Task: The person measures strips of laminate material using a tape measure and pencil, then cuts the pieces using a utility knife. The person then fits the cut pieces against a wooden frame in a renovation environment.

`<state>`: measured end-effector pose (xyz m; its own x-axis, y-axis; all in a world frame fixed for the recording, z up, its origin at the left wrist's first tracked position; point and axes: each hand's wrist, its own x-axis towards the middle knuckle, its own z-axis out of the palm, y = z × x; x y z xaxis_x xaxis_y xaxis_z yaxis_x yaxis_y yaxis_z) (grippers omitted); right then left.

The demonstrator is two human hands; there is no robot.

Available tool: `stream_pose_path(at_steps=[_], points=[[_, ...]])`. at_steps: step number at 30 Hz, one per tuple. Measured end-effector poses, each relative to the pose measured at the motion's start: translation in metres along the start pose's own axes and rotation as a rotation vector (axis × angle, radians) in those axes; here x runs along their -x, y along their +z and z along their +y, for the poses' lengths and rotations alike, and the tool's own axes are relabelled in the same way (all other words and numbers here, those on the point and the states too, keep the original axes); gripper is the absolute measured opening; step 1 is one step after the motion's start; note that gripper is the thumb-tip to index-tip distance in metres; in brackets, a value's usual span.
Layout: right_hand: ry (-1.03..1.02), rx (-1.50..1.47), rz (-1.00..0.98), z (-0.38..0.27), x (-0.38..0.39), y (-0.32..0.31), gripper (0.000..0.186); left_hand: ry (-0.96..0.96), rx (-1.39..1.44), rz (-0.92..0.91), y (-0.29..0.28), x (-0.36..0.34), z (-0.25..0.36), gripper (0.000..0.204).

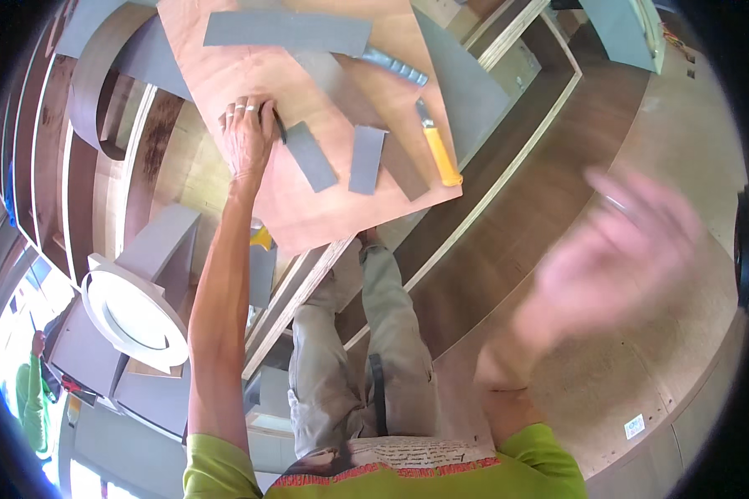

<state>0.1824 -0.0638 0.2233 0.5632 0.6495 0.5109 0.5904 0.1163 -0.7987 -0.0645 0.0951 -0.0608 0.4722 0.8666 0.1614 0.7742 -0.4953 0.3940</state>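
Note:
My left hand (246, 133) rests on the pinkish wooden board (312, 220), fingers slightly bent, beside a thin black item (278, 125). Near it lie two small grey rectangles (310, 156) (365, 160) and a brown strip (405, 170). At the board's top are a long grey piece (283, 32) and a tool with a ridged blue-grey handle (395, 66). A yellow-handled tool (438, 150) lies at the right. My right hand (612, 249) is raised right of the board, smeared by motion; whether it holds something is unclear.
Plywood framing (495, 154) runs diagonally beside my legs, with a curved wooden floor (607, 382) at right. A white ring-shaped piece (133, 316), grey panels and a curved piece (87, 75) are at left. A person in a green sleeve (29, 391) is at the far left.

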Motion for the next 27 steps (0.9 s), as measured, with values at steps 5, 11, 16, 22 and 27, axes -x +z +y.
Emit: stream_pose_path(at_steps=[5,11,16,22,27], points=[[0.582,0.229,-0.497,0.117,0.125,0.045,0.051,0.106,0.056,-0.003,-0.02,0.014,0.015,0.015],[0.494,0.35,-0.547,0.143,0.176,0.076,0.055,0.087,0.092,-0.11,-0.025,0.042,0.031,0.029],[0.469,0.392,-0.507,0.158,0.163,0.086,0.052,0.111,-0.013,-0.326,-0.029,0.04,0.038,0.06],[0.362,0.417,-0.518,0.175,0.17,0.089,0.027,0.108,-0.028,-0.409,-0.031,0.036,0.042,0.061],[0.619,0.217,-0.49,0.153,0.187,0.079,0.017,0.073,0.008,-0.388,-0.028,0.039,0.025,0.039]])
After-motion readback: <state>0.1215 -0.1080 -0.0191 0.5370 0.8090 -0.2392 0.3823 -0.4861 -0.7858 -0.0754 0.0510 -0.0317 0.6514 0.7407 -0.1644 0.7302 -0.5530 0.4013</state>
